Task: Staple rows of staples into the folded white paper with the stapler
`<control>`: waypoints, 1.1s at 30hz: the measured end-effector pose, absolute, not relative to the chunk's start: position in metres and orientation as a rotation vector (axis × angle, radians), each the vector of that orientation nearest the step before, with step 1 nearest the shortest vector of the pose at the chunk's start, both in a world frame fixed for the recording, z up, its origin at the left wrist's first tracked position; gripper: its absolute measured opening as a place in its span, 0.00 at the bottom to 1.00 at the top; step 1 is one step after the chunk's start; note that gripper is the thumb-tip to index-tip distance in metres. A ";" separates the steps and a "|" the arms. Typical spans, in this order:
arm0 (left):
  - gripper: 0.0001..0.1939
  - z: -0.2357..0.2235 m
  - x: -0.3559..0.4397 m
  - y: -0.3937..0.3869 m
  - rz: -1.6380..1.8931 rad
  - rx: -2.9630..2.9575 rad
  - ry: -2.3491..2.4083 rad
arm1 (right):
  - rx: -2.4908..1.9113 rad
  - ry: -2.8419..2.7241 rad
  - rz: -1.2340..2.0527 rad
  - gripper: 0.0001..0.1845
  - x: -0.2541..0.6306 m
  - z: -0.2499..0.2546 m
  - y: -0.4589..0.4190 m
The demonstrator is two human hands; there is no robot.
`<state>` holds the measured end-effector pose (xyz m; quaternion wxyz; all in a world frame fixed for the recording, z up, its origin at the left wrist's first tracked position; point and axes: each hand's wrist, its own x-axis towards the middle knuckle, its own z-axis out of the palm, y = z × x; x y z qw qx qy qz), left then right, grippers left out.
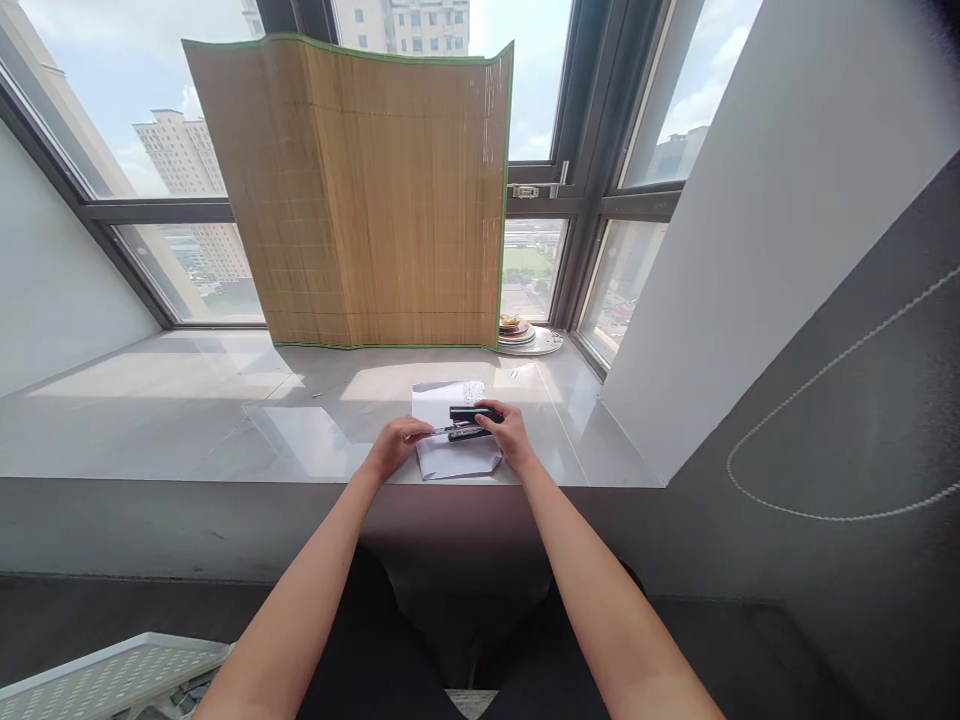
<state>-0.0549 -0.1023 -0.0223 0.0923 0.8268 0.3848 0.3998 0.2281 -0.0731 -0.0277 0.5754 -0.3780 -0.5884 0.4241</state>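
Observation:
My right hand point(510, 430) grips a black stapler point(466, 413) by its right end, thumb and fingers wrapped around it. The top arm of the stapler is lifted away from its base, with a gap between them. My left hand point(394, 446) is closed in a pinch at the stapler's left side. Between its fingertips is a thin, light-coloured piece point(441, 431) that reaches toward the gap; its exact kind is too small to tell. Beneath both hands lies a folded white paper point(457, 462), with dark print near its upper right corner.
A bamboo mat point(405, 200) with green edging stands upright against the window behind the sill point(172, 420). Stacked plates point(519, 335) sit at the sill's back right corner. Tiny pieces point(514, 374) lie near the paper. A white cord point(817, 518) hangs at right.

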 end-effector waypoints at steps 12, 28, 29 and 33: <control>0.14 -0.017 -0.052 -0.108 1.131 2.317 1.239 | -0.525 -1.826 1.115 0.22 0.221 -0.013 -0.088; 0.20 -0.020 -0.044 -0.101 0.729 2.641 1.334 | -1.057 -1.388 0.673 0.20 0.333 -0.030 -0.084; 0.20 -0.022 -0.044 -0.100 0.710 2.623 1.337 | -1.102 -1.378 0.654 0.21 0.347 -0.032 -0.083; 0.20 -0.025 -0.044 -0.098 0.764 2.561 1.304 | -1.160 -1.507 0.692 0.21 0.366 -0.032 -0.073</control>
